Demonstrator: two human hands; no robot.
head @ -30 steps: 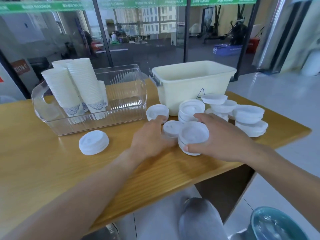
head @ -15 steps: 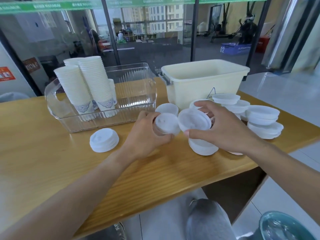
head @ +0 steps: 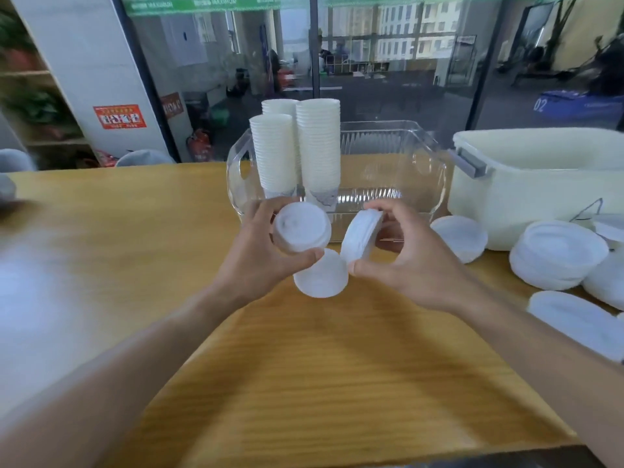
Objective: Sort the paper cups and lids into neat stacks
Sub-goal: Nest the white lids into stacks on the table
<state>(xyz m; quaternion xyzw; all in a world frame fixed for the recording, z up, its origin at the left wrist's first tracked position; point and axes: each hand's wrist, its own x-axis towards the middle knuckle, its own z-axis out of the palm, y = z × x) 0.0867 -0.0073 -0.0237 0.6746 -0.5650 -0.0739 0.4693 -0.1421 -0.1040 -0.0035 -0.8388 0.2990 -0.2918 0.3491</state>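
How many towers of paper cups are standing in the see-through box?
3. Two cup stacks stand in front, a shorter one on the left and a taller one on the right. A third peeks out behind them. More could be hidden behind.

Bright, even daylight, with motion blur smearing the whole view.

You get soft light through the glass wall (head: 388,72) behind the bench (head: 320,366), so shadows under your arms are faint. A washed-out white glare covers the bench's left side. The left edge and background are blurred; the white lids (head: 557,251) at right lose their outlines. Straight lines bow toward the edges from the wide-angle lens.
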